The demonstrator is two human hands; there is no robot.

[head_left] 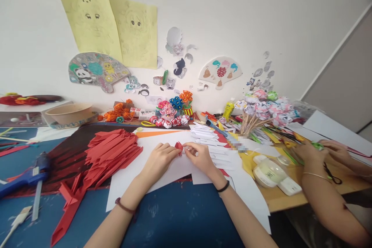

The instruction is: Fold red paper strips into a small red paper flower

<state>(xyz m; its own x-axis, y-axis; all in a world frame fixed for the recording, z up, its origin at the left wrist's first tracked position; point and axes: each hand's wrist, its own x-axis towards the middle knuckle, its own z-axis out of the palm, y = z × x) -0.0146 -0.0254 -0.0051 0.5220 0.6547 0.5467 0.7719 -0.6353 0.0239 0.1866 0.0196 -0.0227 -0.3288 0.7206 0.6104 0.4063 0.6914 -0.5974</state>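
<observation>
White paper sheet (pixel 124 186) laid on the blue table (pixel 180 217); taken as landmark. Above the far part of the sheet, a small folded red paper piece (pixel 178 147) is held up between the two hands. It is pinched in the fingers of the left hand (pixel 161 159), which are closed narrow on it. The fingers of the right hand (pixel 199 157) are drawn close together at the piece's right edge; whether it is gripped by them as well cannot be told.

Left of the sheet, a heap of folded red paper strips (pixel 112 155) is piled, with a loose red strip (pixel 68 211) lying nearer than the heap. Farther left of the sheet, a blue glue gun (pixel 37 172) is seen. Along the sheet's far edge, an orange paper strip (pixel 157 133) is laid. Right of the sheet, white paper strips (pixel 207 143) are stacked in overlapping rows; farther right, a labelled bottle (pixel 267 172) is placed, and beyond it a green item (pixel 316 145) is handled by a co-worker's hands (pixel 310 153). Behind the sheet, crafted flowers (pixel 167 108) are grouped near the wall.
</observation>
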